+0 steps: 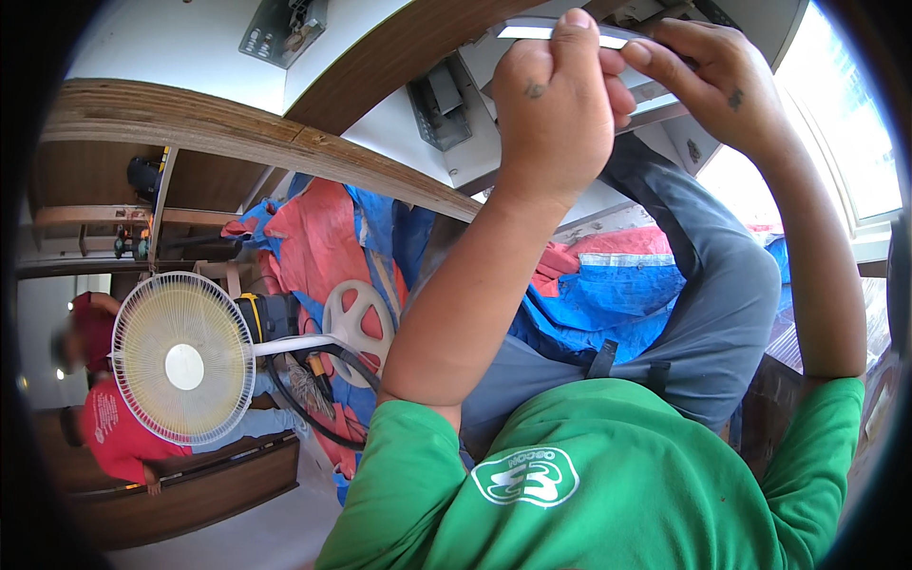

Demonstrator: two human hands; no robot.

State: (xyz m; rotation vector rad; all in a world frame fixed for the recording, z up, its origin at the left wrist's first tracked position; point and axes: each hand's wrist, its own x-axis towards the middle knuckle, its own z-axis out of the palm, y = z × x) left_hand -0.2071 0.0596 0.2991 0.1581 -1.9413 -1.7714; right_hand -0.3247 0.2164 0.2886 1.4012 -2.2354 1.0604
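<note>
A worker in a green T-shirt (589, 494) and grey trousers (703, 285) reaches up with both arms to a white-faced cabinet panel (399, 114) edged in brown wood. The left hand (556, 104) is closed into a loose fist, thumb pressed along a narrow silver metal strip (532, 31) at the top of the frame; the right hand (717, 81) pinches the same strip from the other end, fingertips curled over it. The strip lies flat against the panel, just above a grey metal hinge bracket (439, 103). Below the arms, blue and red tarpaulin (608, 294) covers the floor, with a white plastic cable reel (356, 318) and a coil of black cable (313, 399) lying on it. A white pedestal fan (183, 359) stands to the left, and beyond it a person in a red shirt (109, 427) sits near a low wooden board (190, 489).
</note>
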